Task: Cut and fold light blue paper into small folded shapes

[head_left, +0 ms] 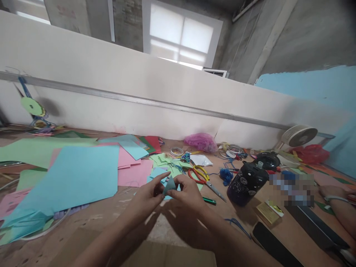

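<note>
Blue paper between 2 hands

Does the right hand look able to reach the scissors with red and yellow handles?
Probably yes: the scissors lie just beside the right hand, with nothing seen covering their blades. However, that hand and the left hand hold the blue paper, so it would likely need to let go.

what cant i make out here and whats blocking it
All in the head view:
Folded blue paper: parts covered by the left hand and right hand.
Black slab: near end cut off by the bottom edge.
Another person's forearm: cut off by the right edge.
Pixelated patch: blurring hides what's there.
Yellowish box: print too small.
</note>
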Motion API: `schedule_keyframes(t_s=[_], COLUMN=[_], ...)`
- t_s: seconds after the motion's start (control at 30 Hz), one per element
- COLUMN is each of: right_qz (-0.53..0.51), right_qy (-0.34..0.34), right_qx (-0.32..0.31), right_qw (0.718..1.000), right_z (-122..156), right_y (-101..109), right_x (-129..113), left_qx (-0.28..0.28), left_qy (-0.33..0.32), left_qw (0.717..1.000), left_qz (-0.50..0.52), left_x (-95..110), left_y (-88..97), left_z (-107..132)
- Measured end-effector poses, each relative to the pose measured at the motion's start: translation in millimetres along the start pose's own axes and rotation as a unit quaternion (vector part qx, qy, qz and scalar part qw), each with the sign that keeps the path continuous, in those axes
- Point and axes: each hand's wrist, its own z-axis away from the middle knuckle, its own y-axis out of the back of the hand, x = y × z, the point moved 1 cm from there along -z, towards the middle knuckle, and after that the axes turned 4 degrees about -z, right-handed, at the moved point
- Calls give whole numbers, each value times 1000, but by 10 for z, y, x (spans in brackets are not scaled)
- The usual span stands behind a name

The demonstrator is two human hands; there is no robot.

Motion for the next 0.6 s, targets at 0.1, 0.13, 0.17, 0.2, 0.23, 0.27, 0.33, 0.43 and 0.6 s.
schedule_keyframes(t_s=[0.1,0.13,0.17,0.2,0.23,0.27,0.33,0.43,0.6], right_qz=[-56,-101,-149,-191,-225,-248,-266,-269,-294], right_qy=[-25,-42,-62,-80,-97,-111,-130,-136,-131], right_qx=[-12,-18,-22,-24,-23,-24,-27,-29,-5], right_qw=[998,994,987,978,969,962,955,953,947], right_z=[-31,-36,-38,-40,-42,-44,-49,-52,-38], right_y=[-25,-35,-43,-49,-52,-54,-53,-50,-41], right_x=[29,42,54,65,74,81,87,76,60], left_qx=[-19,-18,-17,-17,-17,-15,-7,2,15], left_qy=[4,11,22,32,43,52,64,77,97], left_qw=[1000,1000,999,998,997,996,996,995,991], left_qz=[6,20,35,49,59,64,68,65,85], left_x=[-19,-29,-39,-45,-48,-46,-27,21,76], left_y=[9,12,13,13,12,12,13,22,25], left_z=[-3,-8,-13,-20,-26,-32,-41,-44,-32])
